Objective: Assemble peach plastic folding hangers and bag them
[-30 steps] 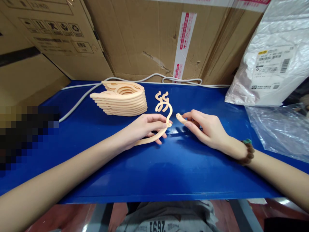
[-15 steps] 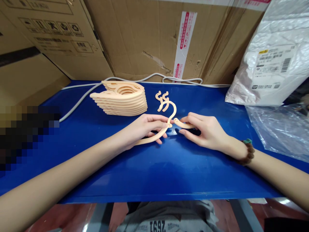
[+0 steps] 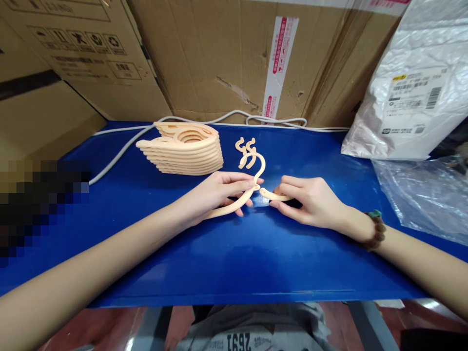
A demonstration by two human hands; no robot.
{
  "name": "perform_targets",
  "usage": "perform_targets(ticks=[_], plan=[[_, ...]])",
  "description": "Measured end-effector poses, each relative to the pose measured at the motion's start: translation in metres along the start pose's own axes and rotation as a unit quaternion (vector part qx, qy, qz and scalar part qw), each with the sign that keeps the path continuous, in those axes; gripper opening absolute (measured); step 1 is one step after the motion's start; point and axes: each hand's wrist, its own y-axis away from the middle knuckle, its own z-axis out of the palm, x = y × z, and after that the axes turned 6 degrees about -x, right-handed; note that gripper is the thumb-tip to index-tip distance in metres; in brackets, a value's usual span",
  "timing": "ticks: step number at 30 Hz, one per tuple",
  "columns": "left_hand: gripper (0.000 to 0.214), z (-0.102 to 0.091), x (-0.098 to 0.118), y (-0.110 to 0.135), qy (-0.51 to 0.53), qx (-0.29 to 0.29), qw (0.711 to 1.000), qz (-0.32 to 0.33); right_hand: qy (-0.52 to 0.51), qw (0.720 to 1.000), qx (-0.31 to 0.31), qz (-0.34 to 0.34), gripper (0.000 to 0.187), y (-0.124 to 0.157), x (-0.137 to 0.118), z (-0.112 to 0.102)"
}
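Hanger [image 3: 231,208]: pale peach, smooth and rounded like a thin tube; one arm bends gently down to the left, and a hook [image 3: 262,165] rises from its flat, rounded end and curls over to the left. It is over the middle of the blue table [image 3: 252,263], between the two hands.
Left hand [image 3: 215,192]: half closed, thumb and fingers pinching the hanger near the foot of the hook, the other fingers spread loosely below.
Right hand [image 3: 312,200]: mostly closed, gripping an arm piece [image 3: 269,195] between thumb and fingers.
Arm piece: same peach colour, slim, slightly curved, with a small mark on its rounded tip; the tip is just beside the hanger's flat end, a narrow gap between.
Small hooks [image 3: 250,145]: two, peach, side by side behind the hanger, partly overlapped by its hook in this view.
Stack [image 3: 186,165]: matching peach pieces, neatly layered, left of the small hooks.
Cable [image 3: 234,113]: white, along the back.
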Motion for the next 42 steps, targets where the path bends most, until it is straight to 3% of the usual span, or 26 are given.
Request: perform_targets(ticks=[21,42], plan=[[0.015,-0.0005,0.0041,0.0013,-0.010,-0.050,0.999,-0.001,0.103,0.995,0.005,-0.015,0.036,-0.0013,-0.0053,0.0031],[0.010,0.0025,0.0000,-0.0022,0.004,-0.042,0.999,-0.001,0.119,0.992,-0.019,-0.029,0.047,-0.0020,-0.0068,0.0007]])
